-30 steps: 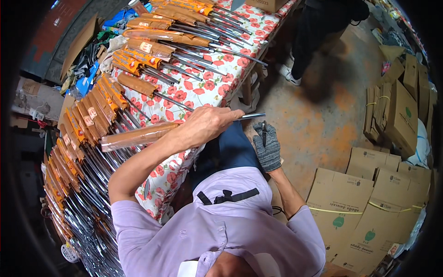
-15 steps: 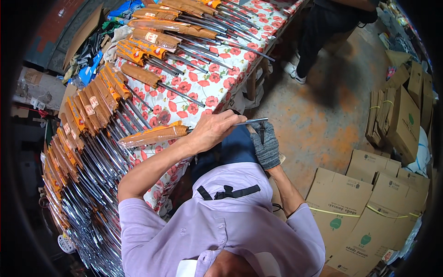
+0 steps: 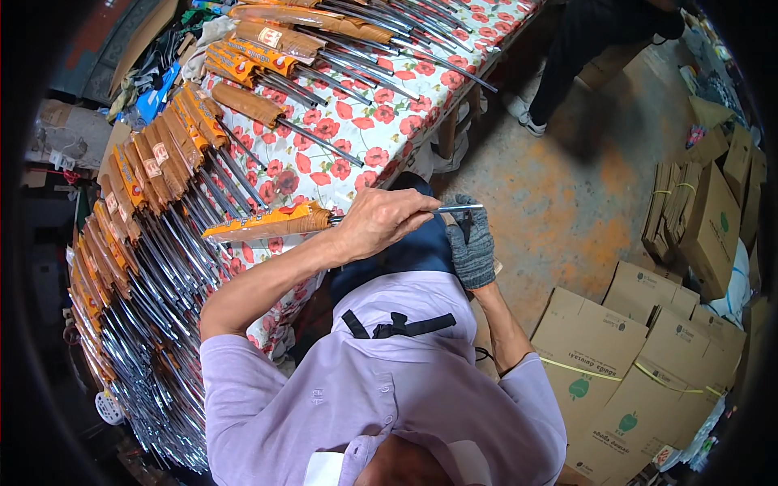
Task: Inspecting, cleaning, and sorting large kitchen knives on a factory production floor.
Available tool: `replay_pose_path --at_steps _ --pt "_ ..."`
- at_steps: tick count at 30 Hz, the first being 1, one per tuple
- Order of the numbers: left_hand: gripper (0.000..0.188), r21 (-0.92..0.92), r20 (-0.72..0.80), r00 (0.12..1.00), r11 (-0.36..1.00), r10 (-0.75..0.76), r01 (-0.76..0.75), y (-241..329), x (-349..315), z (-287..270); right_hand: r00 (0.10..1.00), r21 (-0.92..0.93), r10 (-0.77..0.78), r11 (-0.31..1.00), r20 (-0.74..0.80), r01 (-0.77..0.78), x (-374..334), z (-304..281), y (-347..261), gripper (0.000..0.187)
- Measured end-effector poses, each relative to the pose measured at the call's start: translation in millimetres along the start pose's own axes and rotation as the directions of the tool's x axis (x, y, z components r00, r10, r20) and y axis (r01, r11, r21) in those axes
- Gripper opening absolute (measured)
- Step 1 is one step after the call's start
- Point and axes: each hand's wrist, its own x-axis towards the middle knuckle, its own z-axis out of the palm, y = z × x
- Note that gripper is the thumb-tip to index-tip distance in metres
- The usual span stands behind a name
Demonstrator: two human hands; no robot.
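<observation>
My bare left hand (image 3: 382, 220) is closed around the metal shaft of a long tool with a wrapped head (image 3: 279, 223). That head is blade-shaped, in brown and orange wrapping under clear plastic, and points left over the table edge. Its bright shaft runs right, past my fingers, to a tip above my right hand (image 3: 472, 255). The right hand wears a grey knit glove. Its fingers are curled around a small dark object (image 3: 464, 227) close to the shaft's tip, too small to name. Whether the glove touches the shaft, I cannot tell.
A table with a red-flowered cloth (image 3: 324, 130) bears rows of similar wrapped tools (image 3: 166, 166). Many bare shafts (image 3: 162, 348) fan out at the left. Flattened cartons (image 3: 583, 356) lie at the right. A person in dark trousers (image 3: 567, 61) stands beyond the table's far end.
The tool has rolled in my left hand, so more of its orange wrapping shows. The shaft's tip has shifted slightly right. My gloved hand stays near the tip.
</observation>
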Motion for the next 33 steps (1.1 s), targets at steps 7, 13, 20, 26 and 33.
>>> replay_pose_path --at_steps 7,13,20,26,33 --pt "0.021 -0.048 -0.023 1.0 0.999 0.006 -0.007 -2 -2 4 1.0 0.053 -0.001 0.999 0.007 0.001 -2 0 9 0.06" --pt "0.021 -0.083 -0.03 0.999 0.996 0.014 -0.017 -5 -6 5 0.999 -0.009 0.012 1.0 0.034 -0.012 -2 1 14 0.061" --pt "0.021 -0.103 0.002 1.0 0.995 0.01 -0.01 -7 -5 3 1.0 0.06 0.003 0.998 0.019 -0.004 -1 5 8 0.063" --pt "0.022 -0.109 0.032 0.999 0.994 0.002 0.001 -6 -5 1 0.999 0.064 0.004 0.998 0.036 -0.007 -1 5 14 0.061" --pt "0.02 -0.181 0.015 1.0 0.983 -0.021 0.023 -7 -6 1 0.99 -0.257 -0.141 0.956 0.021 0.142 3 -3 24 0.051"
